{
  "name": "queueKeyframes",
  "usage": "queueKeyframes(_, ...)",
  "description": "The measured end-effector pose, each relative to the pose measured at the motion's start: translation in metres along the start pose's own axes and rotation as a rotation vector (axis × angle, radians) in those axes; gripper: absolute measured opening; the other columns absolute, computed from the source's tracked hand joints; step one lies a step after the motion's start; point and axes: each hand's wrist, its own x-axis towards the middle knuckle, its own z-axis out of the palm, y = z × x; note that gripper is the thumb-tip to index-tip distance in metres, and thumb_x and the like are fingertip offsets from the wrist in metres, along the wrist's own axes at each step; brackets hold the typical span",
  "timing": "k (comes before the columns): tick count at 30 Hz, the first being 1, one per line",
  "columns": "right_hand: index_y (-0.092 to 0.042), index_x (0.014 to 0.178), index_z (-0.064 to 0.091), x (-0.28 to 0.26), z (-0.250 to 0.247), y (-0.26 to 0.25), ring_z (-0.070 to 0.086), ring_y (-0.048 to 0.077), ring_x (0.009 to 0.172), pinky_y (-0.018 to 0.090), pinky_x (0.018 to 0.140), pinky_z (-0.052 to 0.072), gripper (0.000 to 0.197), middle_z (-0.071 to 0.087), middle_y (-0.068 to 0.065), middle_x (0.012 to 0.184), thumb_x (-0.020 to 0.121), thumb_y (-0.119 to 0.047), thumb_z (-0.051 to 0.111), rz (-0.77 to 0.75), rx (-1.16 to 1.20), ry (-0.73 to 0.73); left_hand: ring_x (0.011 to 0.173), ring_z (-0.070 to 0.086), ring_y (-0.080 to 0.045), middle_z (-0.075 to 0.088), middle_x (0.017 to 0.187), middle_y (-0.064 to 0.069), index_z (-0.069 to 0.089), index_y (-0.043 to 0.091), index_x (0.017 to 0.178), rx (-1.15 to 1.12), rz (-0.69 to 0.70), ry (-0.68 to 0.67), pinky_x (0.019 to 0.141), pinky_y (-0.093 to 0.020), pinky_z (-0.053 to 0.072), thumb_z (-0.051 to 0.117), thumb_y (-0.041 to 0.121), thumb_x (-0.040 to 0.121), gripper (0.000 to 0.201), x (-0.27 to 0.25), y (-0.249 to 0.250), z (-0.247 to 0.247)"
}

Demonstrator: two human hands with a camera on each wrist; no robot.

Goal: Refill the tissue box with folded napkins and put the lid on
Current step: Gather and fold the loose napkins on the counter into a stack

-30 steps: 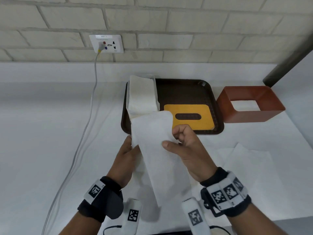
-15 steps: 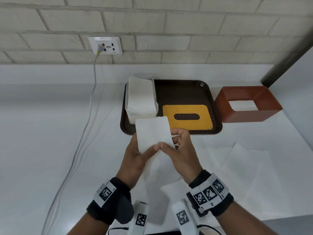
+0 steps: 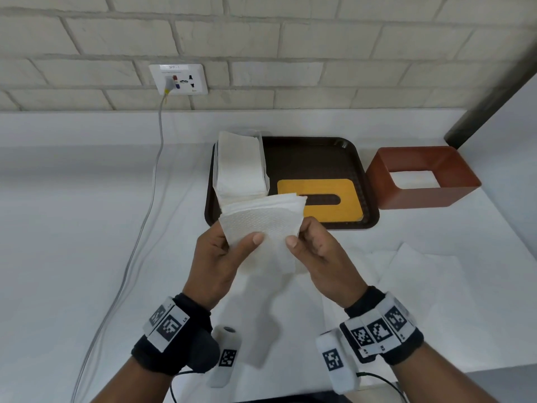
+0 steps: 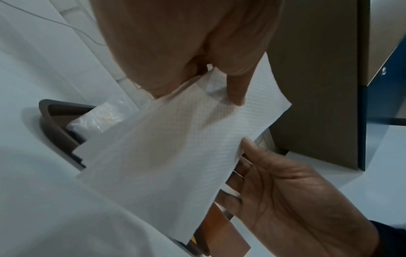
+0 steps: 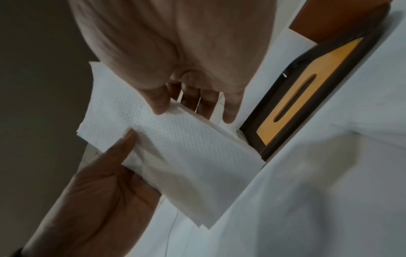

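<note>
On a white counter (image 3: pixel 72 257) under a pale brick wall (image 3: pixel 319 39), the head view shows a socket (image 3: pixel 178 79) with a grey cable (image 3: pixel 139 228) running down across the surface, and a dark post (image 3: pixel 491 82) at the right. Both hands hold a folded napkin (image 3: pixel 261 228) above the counter, just in front of a dark tray (image 3: pixel 313 158). The napkin is white, embossed, several layers thick at its far edge. The left hand (image 3: pixel 218 263) and right hand (image 3: pixel 322 257) each pinch it, thumbs on top, fingers curled beneath. On the tray lie a napkin stack (image 3: pixel 239 167) at the left and a yellow lid (image 3: pixel 331 210) with a dark slot; the napkin hides the lid's near left corner. The red box (image 3: pixel 421 178) stands open on the counter right of the tray. More flat napkins (image 3: pixel 421 271) lie near the right hand.

From the left wrist, the left hand (image 4: pixel 186 52) has its thumb pressed on the napkin (image 4: pixel 175 147), and the right hand (image 4: pixel 296 200) supports the far edge with fingers spread under it. The tray (image 4: pixel 54 125) rim shows behind.

From the right wrist, the right hand (image 5: pixel 175 52) clamps the napkin (image 5: pixel 186 153) between thumb and fingers, opposite the left hand (image 5: pixel 98 191). The lid (image 5: pixel 303 97) lies in the tray (image 5: pixel 307 111) beyond, with the box (image 5: pixel 340 20) at the top.
</note>
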Motion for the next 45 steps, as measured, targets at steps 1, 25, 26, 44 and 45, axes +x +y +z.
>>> queueKeyframes(1, -0.015, 0.120, 0.054, 0.000, 0.003, -0.001, 0.065, 0.016, 0.113, 0.053, 0.097, 0.052, 0.032, 0.069, -0.001, 0.118, 0.097, -0.038, 0.054, -0.011, -0.011, -0.011, 0.101, 0.072, -0.021, 0.075, 0.109, -0.003, 0.069, 0.010, 0.116, -0.002, 0.003, 0.010, 0.079, -0.031, 0.058, 0.069, 0.014, 0.092, 0.024, 0.000, -0.003, 0.000)
queueKeyframes(25, -0.021, 0.130, 0.051, 0.010, 0.014, 0.038, 0.064, 0.010, 0.111, 0.045, 0.096, 0.052, 0.034, 0.068, -0.004, 0.121, 0.098, -0.031, 0.053, 0.173, -0.152, -0.098, 0.105, 0.071, -0.026, 0.075, 0.114, -0.005, 0.062, 0.013, 0.124, -0.012, -0.232, 0.029, 0.086, -0.042, 0.060, 0.074, 0.015, 0.087, 0.039, -0.004, -0.047, 0.002)
queueKeyframes(26, -0.025, 0.126, 0.052, 0.010, 0.014, 0.036, 0.065, 0.010, 0.107, 0.044, 0.093, 0.053, 0.033, 0.070, -0.006, 0.118, 0.095, -0.037, 0.054, 0.187, -0.117, -0.094, 0.105, 0.071, -0.027, 0.075, 0.113, -0.006, 0.063, 0.013, 0.124, -0.029, -0.240, 0.033, 0.086, -0.042, 0.060, 0.073, 0.012, 0.088, 0.037, -0.004, -0.045, 0.003)
queueKeyframes(44, -0.031, 0.133, 0.053, 0.005, 0.010, 0.006, 0.066, 0.022, 0.113, 0.039, 0.076, 0.060, 0.042, 0.070, -0.004, 0.123, 0.097, -0.010, 0.057, 0.261, 0.527, 0.121, 0.125, 0.061, -0.033, 0.064, 0.136, -0.015, 0.051, 0.011, 0.142, -0.705, -0.511, 0.232, 0.099, -0.051, 0.053, 0.061, 0.013, 0.096, 0.047, 0.024, -0.016, 0.023)
queueKeyframes(45, -0.031, 0.132, 0.054, 0.004, 0.003, 0.006, 0.067, 0.020, 0.112, 0.037, 0.073, 0.059, 0.041, 0.070, -0.005, 0.123, 0.097, -0.010, 0.058, 0.262, 0.500, 0.111, 0.124, 0.062, -0.032, 0.065, 0.135, -0.015, 0.052, 0.011, 0.141, -0.705, -0.516, 0.241, 0.097, -0.048, 0.055, 0.061, 0.013, 0.096, 0.046, 0.025, -0.017, 0.018)
